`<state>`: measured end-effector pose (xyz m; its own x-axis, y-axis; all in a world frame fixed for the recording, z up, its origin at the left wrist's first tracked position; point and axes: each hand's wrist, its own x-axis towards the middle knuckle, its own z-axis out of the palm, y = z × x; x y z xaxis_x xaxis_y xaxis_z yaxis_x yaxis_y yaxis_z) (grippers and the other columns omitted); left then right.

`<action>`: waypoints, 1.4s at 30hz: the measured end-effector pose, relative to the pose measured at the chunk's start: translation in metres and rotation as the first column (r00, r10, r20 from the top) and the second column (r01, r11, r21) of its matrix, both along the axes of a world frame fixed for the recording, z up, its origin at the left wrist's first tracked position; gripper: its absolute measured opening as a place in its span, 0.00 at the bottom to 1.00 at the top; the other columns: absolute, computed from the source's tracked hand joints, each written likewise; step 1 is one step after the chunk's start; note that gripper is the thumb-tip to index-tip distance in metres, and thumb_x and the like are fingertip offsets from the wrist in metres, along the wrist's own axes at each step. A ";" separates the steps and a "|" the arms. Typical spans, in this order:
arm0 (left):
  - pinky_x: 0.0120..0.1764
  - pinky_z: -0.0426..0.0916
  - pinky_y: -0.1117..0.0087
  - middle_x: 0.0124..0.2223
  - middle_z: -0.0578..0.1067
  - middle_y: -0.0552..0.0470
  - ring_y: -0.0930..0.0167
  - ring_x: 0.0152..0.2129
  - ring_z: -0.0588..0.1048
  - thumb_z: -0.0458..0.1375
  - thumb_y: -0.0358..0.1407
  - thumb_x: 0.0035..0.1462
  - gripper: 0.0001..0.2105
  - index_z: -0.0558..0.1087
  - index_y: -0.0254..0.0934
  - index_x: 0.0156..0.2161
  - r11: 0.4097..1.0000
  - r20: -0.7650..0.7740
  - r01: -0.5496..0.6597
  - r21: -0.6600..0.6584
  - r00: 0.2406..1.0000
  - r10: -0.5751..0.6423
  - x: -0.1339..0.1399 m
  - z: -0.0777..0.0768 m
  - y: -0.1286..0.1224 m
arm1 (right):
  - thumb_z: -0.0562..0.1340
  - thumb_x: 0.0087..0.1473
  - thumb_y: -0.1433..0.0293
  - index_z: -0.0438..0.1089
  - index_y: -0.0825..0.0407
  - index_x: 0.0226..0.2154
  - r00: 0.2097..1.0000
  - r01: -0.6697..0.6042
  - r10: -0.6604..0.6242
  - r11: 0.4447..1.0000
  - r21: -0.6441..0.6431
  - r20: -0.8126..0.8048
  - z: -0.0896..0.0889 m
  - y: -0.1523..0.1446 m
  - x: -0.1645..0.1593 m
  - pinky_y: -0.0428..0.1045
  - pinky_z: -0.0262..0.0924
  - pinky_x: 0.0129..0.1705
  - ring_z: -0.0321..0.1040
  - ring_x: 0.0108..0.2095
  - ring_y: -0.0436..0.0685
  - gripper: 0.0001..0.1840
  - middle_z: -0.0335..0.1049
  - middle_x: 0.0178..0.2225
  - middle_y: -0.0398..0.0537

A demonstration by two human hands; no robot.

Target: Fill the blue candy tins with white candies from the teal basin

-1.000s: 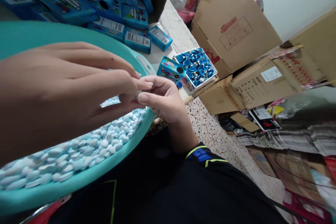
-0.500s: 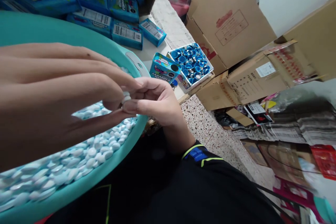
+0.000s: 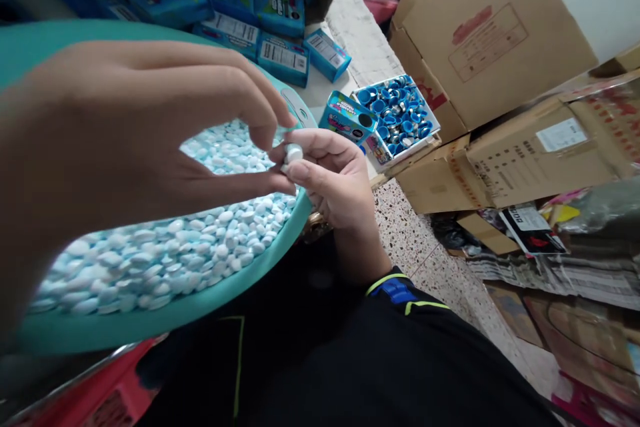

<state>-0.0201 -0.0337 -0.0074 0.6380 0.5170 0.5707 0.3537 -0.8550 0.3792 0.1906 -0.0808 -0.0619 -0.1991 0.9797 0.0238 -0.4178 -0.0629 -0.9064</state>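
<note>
My left hand [image 3: 135, 120] reaches in from the left over a teal basin [image 3: 260, 263], its fingers arched and its thumb stretched towards my right hand. The tips of its thumb and a finger close around small white tablets at my right fingertips. My right hand [image 3: 335, 177] is closed, pinching a white candy tablet [image 3: 294, 152] between thumb and curled fingers. A second pale piece partly shows below it. Both hands meet above the basin's right rim. Many loose white and pale blue candy tablets [image 3: 175, 260] fill the basin.
Blue candy boxes [image 3: 283, 57] are piled behind the basin. One blue box [image 3: 350, 117] stands beside a white tray [image 3: 385, 157] of small blue and silver cup-shaped pieces [image 3: 400, 110]. Cardboard boxes [image 3: 495, 47] stand on the right, with a speckled floor [image 3: 400, 220] below.
The view has shifted, so the surroundings sit further right. My left fingers have arched, widening the gap behind the thumb. The tablet in my right hand shows more clearly.
</note>
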 end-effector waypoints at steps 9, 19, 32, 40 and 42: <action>0.49 0.74 0.53 0.49 0.77 0.51 0.61 0.43 0.80 0.46 0.74 0.60 0.43 0.77 0.37 0.55 0.974 -0.274 -0.224 -0.045 0.940 0.204 0.004 -0.012 0.021 | 0.69 0.61 0.58 0.76 0.42 0.57 0.693 0.581 -0.628 0.777 0.242 0.354 0.002 -0.006 0.044 0.62 0.78 0.60 0.78 0.59 0.61 0.23 0.79 0.55 0.48; 0.60 0.67 0.39 0.63 0.75 0.47 0.41 0.60 0.74 0.58 0.78 0.41 0.47 0.84 0.44 0.53 0.799 -0.581 -0.387 -0.461 0.812 0.058 -0.012 -0.055 0.042 | 0.62 0.68 0.55 0.74 0.47 0.61 0.252 0.464 -0.885 0.466 0.753 0.392 -0.011 0.004 0.128 0.74 0.77 0.58 0.78 0.60 0.70 0.24 0.76 0.56 0.56; 0.59 0.70 0.43 0.59 0.75 0.48 0.49 0.50 0.79 0.77 0.57 0.41 0.33 0.84 0.44 0.51 0.735 -0.730 -0.544 -0.404 0.676 0.099 0.009 -0.030 0.037 | 0.56 0.70 0.58 0.69 0.44 0.67 0.253 0.474 -0.855 0.517 0.713 0.453 -0.038 0.034 0.116 0.72 0.77 0.59 0.77 0.60 0.68 0.27 0.74 0.59 0.57; 0.58 0.69 0.56 0.59 0.76 0.50 0.58 0.47 0.78 0.78 0.42 0.46 0.25 0.83 0.44 0.51 0.691 -0.776 -0.613 -0.383 0.619 0.119 0.022 -0.013 0.029 | 0.58 0.68 0.60 0.70 0.47 0.62 0.295 0.542 -0.848 0.529 0.654 0.441 -0.029 0.037 0.095 0.69 0.77 0.60 0.78 0.56 0.63 0.23 0.75 0.56 0.56; 0.57 0.69 0.58 0.60 0.76 0.50 0.59 0.48 0.78 0.76 0.41 0.49 0.24 0.83 0.44 0.53 0.696 -0.786 -0.612 -0.376 0.609 0.111 0.022 -0.010 0.027 | 0.59 0.66 0.61 0.71 0.47 0.59 0.279 0.558 -0.864 0.501 0.662 0.419 -0.027 0.036 0.090 0.67 0.78 0.58 0.79 0.55 0.62 0.21 0.76 0.55 0.56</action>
